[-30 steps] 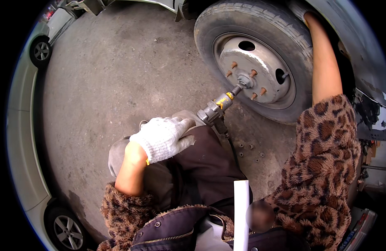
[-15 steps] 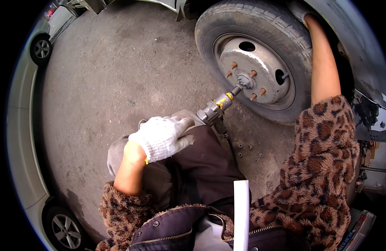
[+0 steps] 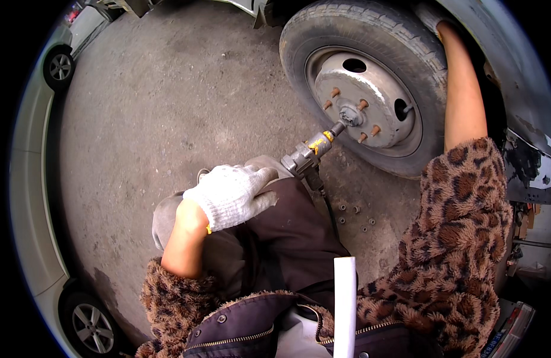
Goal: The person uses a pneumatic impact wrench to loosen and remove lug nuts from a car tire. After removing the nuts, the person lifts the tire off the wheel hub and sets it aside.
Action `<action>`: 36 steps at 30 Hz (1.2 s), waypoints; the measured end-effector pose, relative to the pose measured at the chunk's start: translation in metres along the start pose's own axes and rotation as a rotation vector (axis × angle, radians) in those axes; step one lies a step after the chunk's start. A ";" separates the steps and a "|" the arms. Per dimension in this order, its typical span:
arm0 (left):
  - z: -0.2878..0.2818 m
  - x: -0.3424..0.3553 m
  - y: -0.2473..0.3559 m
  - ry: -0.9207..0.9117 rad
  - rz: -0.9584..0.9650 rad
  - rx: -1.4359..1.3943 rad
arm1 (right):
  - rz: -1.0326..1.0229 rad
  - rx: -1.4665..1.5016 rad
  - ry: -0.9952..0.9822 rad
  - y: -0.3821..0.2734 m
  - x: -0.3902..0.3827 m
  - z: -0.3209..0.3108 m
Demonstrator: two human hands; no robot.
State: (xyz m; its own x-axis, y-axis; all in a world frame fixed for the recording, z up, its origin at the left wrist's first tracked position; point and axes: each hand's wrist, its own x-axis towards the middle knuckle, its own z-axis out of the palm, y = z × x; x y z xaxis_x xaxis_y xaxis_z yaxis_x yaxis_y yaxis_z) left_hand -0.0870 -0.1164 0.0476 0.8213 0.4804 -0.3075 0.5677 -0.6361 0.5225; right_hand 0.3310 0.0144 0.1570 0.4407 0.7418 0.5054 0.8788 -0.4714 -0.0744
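Observation:
My left hand (image 3: 230, 196), in a white knitted glove, lies on my knee with its fingers stretched out and holds nothing. My right arm reaches up past the tyre (image 3: 371, 18), and my gloved right hand (image 3: 429, 17) is at the tyre's upper right side, its fingers hidden. The grey steel wheel rim (image 3: 341, 80) has rusty studs (image 3: 363, 104) around its hub (image 3: 350, 115), with no nuts visible on them. An impact wrench (image 3: 304, 156) with yellow marks stands beside my knee, its socket end close to the wheel.
Several loose nuts (image 3: 356, 209) lie on the concrete floor (image 3: 150, 89) below the wheel. A dark hose (image 3: 331, 215) runs down from the wrench. A light-coloured car (image 3: 31, 197) stands at the left. Car bodywork (image 3: 514, 65) curves over my right arm.

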 end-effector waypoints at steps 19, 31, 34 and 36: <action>0.001 0.002 0.001 0.005 0.014 0.018 | -0.004 0.007 0.013 -0.005 0.002 -0.001; 0.004 0.003 0.004 0.039 0.052 0.038 | -0.030 0.010 0.019 -0.007 -0.010 0.002; 0.005 0.002 0.004 0.039 0.047 0.042 | -0.034 0.011 0.020 -0.006 -0.005 0.004; 0.006 0.002 0.005 0.032 0.043 0.052 | -0.033 0.014 0.017 -0.009 -0.005 0.004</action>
State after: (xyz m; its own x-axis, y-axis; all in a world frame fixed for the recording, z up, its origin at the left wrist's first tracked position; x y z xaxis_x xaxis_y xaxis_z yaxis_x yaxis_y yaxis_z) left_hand -0.0823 -0.1221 0.0451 0.8435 0.4704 -0.2592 0.5344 -0.6867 0.4928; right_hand 0.3214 0.0166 0.1515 0.4084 0.7486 0.5224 0.8953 -0.4399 -0.0697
